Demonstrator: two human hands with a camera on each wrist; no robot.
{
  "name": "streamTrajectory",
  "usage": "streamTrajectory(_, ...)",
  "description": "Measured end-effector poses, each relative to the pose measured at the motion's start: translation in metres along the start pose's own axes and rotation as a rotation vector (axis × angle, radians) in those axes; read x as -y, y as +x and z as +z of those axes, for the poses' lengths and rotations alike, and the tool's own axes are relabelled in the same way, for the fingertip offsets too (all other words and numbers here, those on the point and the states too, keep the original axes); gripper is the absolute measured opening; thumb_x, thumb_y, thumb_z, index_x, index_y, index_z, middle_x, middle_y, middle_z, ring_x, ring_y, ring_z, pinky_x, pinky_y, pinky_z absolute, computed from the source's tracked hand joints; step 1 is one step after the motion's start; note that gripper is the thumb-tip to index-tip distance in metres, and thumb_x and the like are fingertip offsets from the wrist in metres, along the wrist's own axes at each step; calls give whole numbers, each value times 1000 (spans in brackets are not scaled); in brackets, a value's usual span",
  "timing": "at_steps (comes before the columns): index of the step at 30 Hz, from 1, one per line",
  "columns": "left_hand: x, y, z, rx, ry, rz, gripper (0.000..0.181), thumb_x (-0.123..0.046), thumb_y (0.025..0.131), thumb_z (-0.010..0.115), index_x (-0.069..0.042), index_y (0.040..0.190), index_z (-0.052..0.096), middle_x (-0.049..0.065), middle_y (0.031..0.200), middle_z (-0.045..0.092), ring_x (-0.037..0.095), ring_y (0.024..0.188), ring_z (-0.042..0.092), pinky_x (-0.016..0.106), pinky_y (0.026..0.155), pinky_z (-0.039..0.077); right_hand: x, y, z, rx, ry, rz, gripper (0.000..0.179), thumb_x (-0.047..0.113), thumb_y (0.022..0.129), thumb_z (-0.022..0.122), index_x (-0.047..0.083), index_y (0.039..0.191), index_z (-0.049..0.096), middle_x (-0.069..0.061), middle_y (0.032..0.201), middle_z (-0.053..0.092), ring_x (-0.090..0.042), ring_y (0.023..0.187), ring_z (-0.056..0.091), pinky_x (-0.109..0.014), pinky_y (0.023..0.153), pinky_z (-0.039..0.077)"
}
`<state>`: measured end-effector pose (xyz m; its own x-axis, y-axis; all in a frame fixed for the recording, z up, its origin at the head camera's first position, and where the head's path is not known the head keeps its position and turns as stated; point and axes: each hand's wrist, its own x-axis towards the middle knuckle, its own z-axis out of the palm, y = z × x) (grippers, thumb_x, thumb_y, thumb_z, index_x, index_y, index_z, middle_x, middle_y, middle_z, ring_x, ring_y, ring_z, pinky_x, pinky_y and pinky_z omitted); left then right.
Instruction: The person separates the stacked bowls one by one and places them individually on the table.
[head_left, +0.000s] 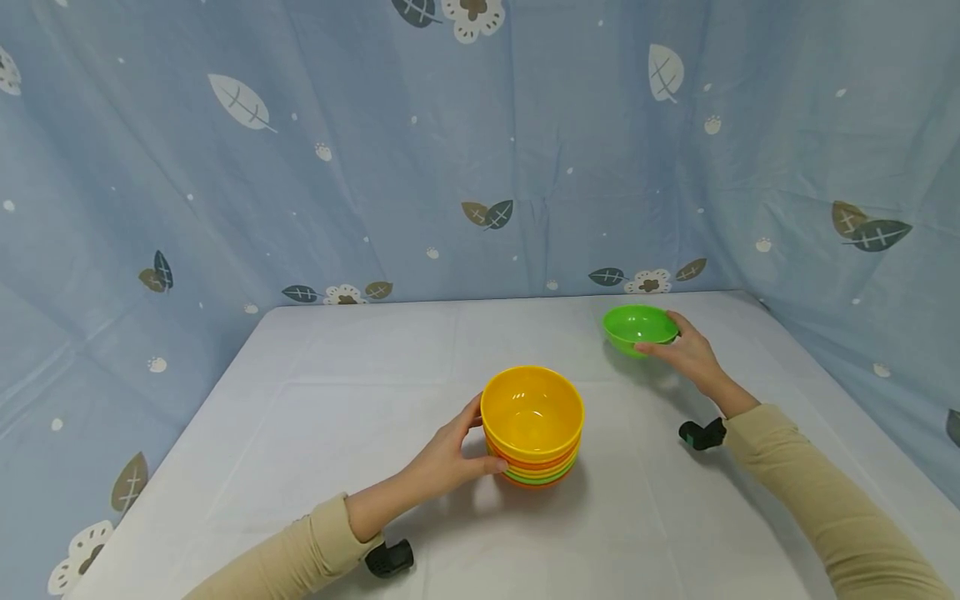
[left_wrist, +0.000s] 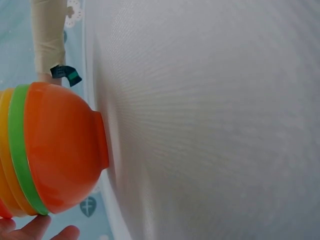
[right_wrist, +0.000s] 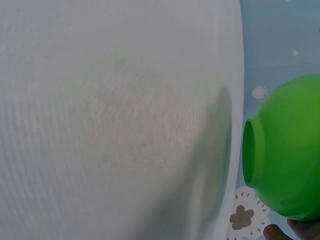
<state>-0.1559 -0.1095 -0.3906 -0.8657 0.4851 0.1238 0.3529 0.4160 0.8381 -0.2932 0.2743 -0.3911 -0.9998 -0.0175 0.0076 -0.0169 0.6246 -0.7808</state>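
A stack of nested bowls (head_left: 532, 417) stands on the white cloth, a yellow one on top, with orange, yellow and green rims below. My left hand (head_left: 450, 454) holds the stack from its left side, thumb in front and fingers behind. In the left wrist view the lowest bowl is orange (left_wrist: 65, 147), under a green one (left_wrist: 22, 145). Toward the far right, my right hand (head_left: 690, 354) grips a green bowl (head_left: 637, 325) by its right side, thumb in front. The right wrist view shows that green bowl's base (right_wrist: 252, 152) raised off the cloth.
The white cloth-covered table (head_left: 360, 350) spreads around the stack. A blue curtain (head_left: 337, 208) with leaf and flower prints hangs behind it and along the sides. A black wrist device (head_left: 701, 433) is at the right cuff, and another device (head_left: 390, 558) at the left.
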Motion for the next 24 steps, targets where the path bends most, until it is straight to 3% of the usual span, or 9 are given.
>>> streamTrajectory(24,1,1,-1,4,-2,-5,88,-38,78,71,-22,147,18,-2,145,33,23,126,40,55,101,32,-13,4,-1,-22,-32,17,101,46,78,67,-3,145,9,-31,143,22,-48,127,26,-61,100,28)
